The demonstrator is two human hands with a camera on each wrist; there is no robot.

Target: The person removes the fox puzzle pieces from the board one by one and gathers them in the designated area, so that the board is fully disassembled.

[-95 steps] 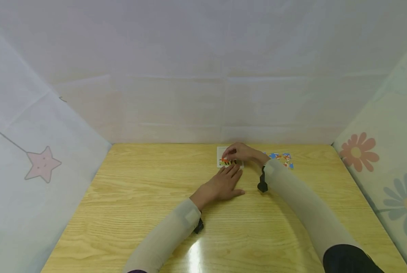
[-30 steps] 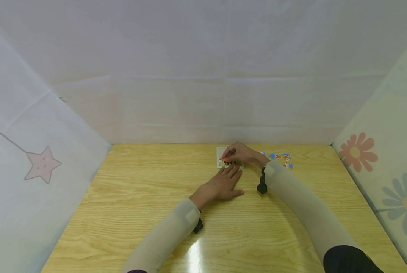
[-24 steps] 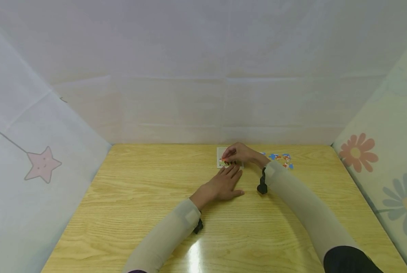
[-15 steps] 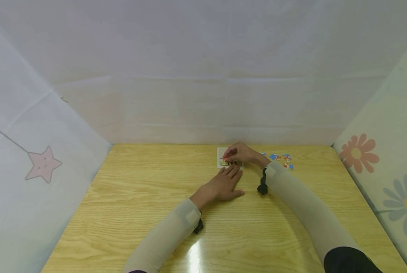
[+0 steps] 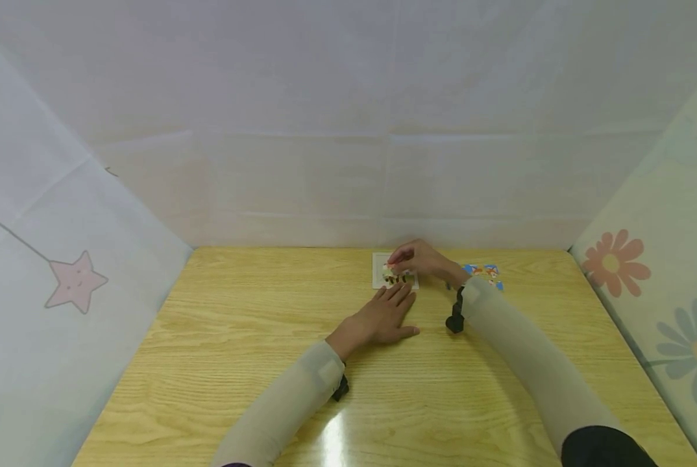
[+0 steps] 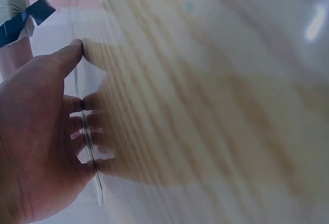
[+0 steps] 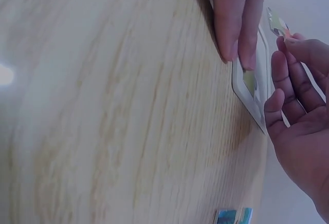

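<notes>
A white puzzle frame (image 5: 376,277) lies near the far edge of the table, with a green strip of picture showing inside it. My left hand (image 5: 381,319) rests with straight, spread fingers, its fingertips on the near rim of the frame. Above the frame, my right hand (image 5: 427,261) pinches a small puzzle piece (image 7: 278,24) between thumb and index finger. The right wrist view shows this piece tilted and raised off the frame, green with a bit of orange. Part of the frame's inside is hidden by both hands.
Several loose puzzle pieces (image 5: 490,272), blue, white and orange, lie to the right of the frame, partly behind the right wrist. White cloth walls (image 5: 302,188) border the wooden table (image 5: 237,337) at the back and on both sides.
My right hand has moved a little to the right and up from the frame, taking the pinched puzzle piece along. The left hand has stayed in place.
</notes>
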